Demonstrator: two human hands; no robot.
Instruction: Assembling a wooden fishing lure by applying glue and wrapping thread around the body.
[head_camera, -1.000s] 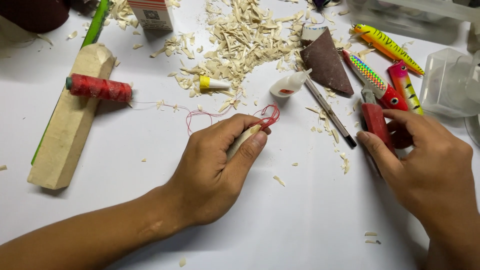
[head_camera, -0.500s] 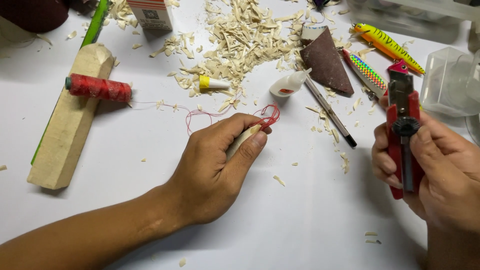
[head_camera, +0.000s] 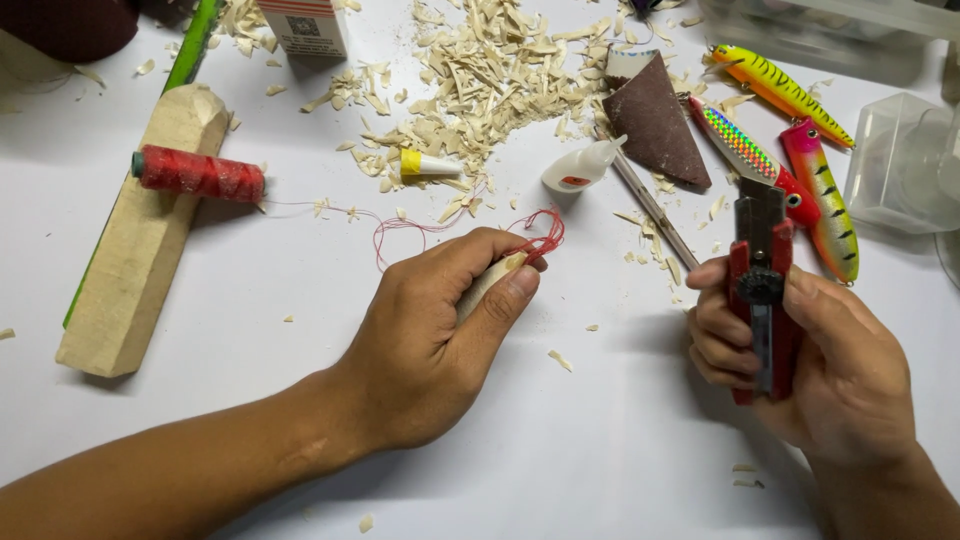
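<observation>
Our left hand keeps a closed grip on a pale carved wooden piece wound with red thread, while our right hand grips tight around a red utility knife above the white bench.

L hand grips wood piece w/ red thread; R hand grips cutter.

Most of the wooden piece is hidden inside the left hand; only its pale end is seen between thumb and fingers. The lower part of the red knife is covered by the right hand, and whether a blade is out cannot be told. The box, the green stick and the clear container are cut off by the picture's edges. A dark object at the top left cannot be made out.
</observation>
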